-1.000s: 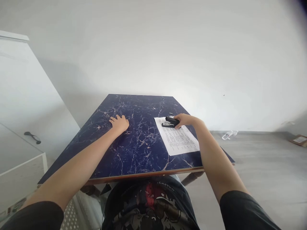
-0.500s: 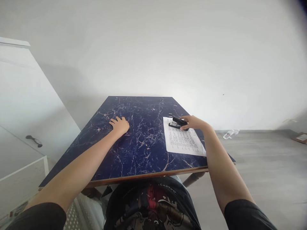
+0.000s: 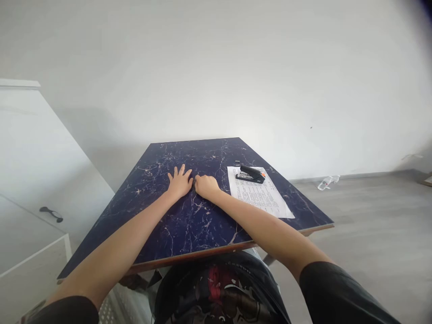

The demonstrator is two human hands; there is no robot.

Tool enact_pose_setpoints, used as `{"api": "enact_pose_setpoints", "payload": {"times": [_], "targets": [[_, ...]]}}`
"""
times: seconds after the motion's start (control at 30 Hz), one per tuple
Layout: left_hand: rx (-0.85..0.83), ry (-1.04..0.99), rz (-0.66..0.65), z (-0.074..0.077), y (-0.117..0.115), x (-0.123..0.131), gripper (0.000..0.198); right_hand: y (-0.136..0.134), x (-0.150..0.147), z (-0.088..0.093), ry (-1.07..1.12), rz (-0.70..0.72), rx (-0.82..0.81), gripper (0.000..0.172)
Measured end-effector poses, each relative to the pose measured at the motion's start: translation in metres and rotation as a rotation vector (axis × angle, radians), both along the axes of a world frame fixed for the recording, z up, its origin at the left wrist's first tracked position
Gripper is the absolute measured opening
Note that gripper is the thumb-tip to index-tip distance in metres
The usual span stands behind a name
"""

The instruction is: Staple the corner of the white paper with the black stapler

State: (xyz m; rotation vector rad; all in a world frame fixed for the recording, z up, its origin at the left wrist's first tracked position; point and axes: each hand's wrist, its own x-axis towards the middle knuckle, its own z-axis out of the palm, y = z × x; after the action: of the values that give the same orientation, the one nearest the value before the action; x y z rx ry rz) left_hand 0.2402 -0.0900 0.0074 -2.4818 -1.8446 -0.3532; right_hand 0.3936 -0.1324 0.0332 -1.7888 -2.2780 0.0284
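Observation:
My left hand [image 3: 178,183] lies on the dark blue marble-patterned tabletop [image 3: 202,225] with its fingers spread. Close beside it, to the right, my right hand [image 3: 206,186] rests with curled fingers. A small dark spot shows at its fingertips, but whatever it pinches is hidden. Apart from both hands, a black stapler [image 3: 250,175] with an orange patch at its rear stands on a printed sheet of paper [image 3: 259,200]. Just beyond the sheet sits a small dark piece [image 3: 237,161], too small to name.
A pale wall [image 3: 216,81] rises behind the table. At left stands a white cabinet [image 3: 40,153] with a dark handle [image 3: 51,214]. Clear crumpled plastic [image 3: 328,182] lies on the grey floor [image 3: 371,234] to the right.
My right hand has let go of the stapler and moved left to beside my left hand. The stapler stays on the paper. My left hand has shifted slightly right.

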Motion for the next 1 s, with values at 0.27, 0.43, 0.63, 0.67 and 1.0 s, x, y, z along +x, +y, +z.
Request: {"api": "enact_pose_setpoints", "payload": {"times": [0.27,0.43,0.63,0.67,1.0], "targets": [[-0.112,0.035,0.000,-0.009,0.011,-0.004,0.062,-0.003,0.006,-0.008,-0.028,0.067,0.000,0.033],[-0.103,0.039,0.007,-0.007,0.008,-0.002,0.061,-0.001,0.005,-0.010,-0.023,0.080,0.017,0.032],[-0.097,0.035,0.015,-0.007,0.007,-0.001,0.060,0.000,0.005,-0.011,-0.022,0.079,0.008,0.032],[-0.099,0.035,0.014,-0.007,0.007,-0.001,0.061,0.000,0.005,-0.011,-0.021,0.080,0.011,0.032],[-0.088,0.040,0.007,-0.008,0.007,-0.002,0.060,-0.003,0.015,-0.005,0.008,0.206,0.015,0.026]]}}
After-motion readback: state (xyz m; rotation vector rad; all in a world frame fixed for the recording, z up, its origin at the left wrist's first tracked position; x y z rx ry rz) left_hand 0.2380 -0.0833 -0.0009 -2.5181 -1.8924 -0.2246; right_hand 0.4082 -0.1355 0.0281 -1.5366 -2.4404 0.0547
